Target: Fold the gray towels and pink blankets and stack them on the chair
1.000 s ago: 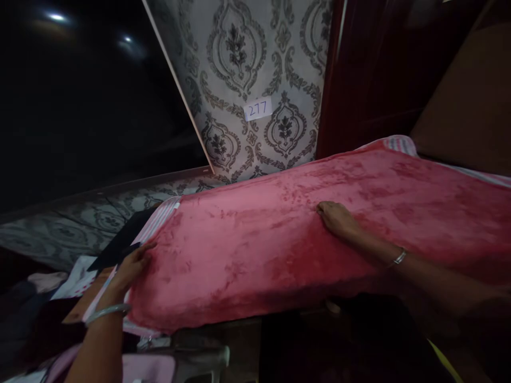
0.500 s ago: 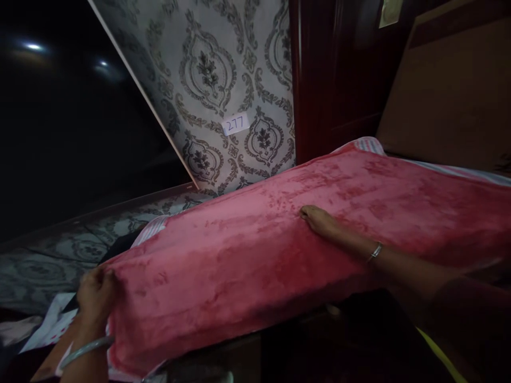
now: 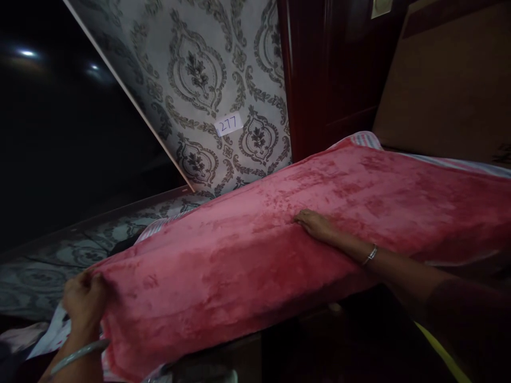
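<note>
A pinkish-red plush blanket is spread across a long raised surface, its near side hanging down. Its striped underside shows at the far edge. My left hand, with a pale bangle at the wrist, is closed on the blanket's left edge, the thumb on top. Near the middle, my right hand rests on the plush with fingers pointing left and slightly bent. No raised fold of cloth shows at these fingertips. A silver bracelet circles the right wrist.
A large dark screen stands at the back left. Patterned wallpaper carries a paper label reading 277. A dark red wooden panel and a big cardboard box are behind on the right. Pale cloth lies at lower left.
My left hand has moved left and slightly down with the blanket edge. My right hand has shifted slightly left on the plush, its fingers a little less curled. The view has turned slightly.
</note>
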The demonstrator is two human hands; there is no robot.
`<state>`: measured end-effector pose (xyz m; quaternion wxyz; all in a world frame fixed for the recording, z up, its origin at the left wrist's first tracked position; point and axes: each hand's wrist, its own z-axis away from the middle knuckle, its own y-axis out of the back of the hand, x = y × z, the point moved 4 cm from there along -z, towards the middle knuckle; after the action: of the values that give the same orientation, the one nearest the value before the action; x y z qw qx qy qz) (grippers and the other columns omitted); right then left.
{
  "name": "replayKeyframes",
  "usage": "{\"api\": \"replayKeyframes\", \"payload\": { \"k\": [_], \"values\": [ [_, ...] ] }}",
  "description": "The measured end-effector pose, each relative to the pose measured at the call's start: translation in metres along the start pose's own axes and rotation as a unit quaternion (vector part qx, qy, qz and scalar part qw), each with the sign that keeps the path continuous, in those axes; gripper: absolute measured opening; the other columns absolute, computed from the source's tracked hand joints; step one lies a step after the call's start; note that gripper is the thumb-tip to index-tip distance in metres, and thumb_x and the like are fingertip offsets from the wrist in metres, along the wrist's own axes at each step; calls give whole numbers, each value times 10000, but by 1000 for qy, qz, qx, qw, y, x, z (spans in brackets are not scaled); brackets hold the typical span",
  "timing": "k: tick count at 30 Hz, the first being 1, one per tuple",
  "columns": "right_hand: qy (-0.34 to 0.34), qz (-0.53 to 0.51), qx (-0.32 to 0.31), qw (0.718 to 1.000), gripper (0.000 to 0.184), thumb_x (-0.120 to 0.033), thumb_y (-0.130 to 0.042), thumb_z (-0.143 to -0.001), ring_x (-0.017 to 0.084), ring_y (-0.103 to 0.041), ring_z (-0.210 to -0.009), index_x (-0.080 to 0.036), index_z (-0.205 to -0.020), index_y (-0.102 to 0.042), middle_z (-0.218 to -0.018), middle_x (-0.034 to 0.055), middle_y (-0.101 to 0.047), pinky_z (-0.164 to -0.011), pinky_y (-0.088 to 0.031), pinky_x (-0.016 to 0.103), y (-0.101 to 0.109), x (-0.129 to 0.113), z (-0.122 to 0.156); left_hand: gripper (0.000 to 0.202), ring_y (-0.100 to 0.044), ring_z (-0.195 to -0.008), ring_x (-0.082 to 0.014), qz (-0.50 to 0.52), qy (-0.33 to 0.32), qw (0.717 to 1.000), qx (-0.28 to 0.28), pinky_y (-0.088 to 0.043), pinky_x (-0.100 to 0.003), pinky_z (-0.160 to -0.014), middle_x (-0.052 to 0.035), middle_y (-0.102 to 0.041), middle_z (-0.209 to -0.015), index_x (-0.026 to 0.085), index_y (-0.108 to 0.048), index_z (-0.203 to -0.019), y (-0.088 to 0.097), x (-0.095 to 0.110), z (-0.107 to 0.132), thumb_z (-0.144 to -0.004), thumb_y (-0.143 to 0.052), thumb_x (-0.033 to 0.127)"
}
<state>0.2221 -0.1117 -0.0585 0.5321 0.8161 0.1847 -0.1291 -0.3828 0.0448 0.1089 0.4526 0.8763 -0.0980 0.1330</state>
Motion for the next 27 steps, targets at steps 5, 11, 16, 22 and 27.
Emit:
{"api": "replayKeyframes", "payload": {
  "k": [5,11,16,22,27],
  "values": [
    [63,16,-20,998,248,-310,-542,-967,248,-569,-973,-170,-1084,-712,-1034,129,-649,-879,-458,389,-1,1,7,222,-614,-758,-406,42,35,998,12,-440,-481,-666,-11,-459,-581,341,-460,-730,9,12,1,-640,-401,535],
    [58,65,-51,995,182,-240,-577,-939,247,-545,-1007,-161,-1037,-710,-1048,128,-633,-871,-422,372,0,-7,9,248,-620,-777,-388,28,42,999,5,-428,-446,-647,-9,-477,-601,339,-465,-735,14,21,0,-643,-378,551],
    [41,129,-65,989,195,-151,-503,-946,237,-557,-984,-160,-930,-697,-1002,120,-654,-865,-402,354,-9,-18,7,257,-622,-771,-379,18,35,999,-2,-433,-434,-646,-4,-461,-584,326,-464,-740,13,23,1,-665,-363,550],
    [-57,119,33,991,298,-99,-372,-961,230,-594,-923,-143,-993,-665,-988,139,-678,-873,-430,337,8,-13,7,202,-627,-739,-368,40,13,999,-31,-454,-454,-663,-19,-559,-599,308,-531,-733,6,8,1,-685,-440,482],
    [-42,72,102,991,305,-169,-343,-973,236,-609,-877,-193,-943,-646,-935,119,-678,-833,-470,334,25,-7,-4,202,-663,-787,-350,62,-61,996,-23,-517,-482,-710,-35,-659,-693,293,-611,-742,-2,-2,-1,-717,-460,426]
  ]
}}
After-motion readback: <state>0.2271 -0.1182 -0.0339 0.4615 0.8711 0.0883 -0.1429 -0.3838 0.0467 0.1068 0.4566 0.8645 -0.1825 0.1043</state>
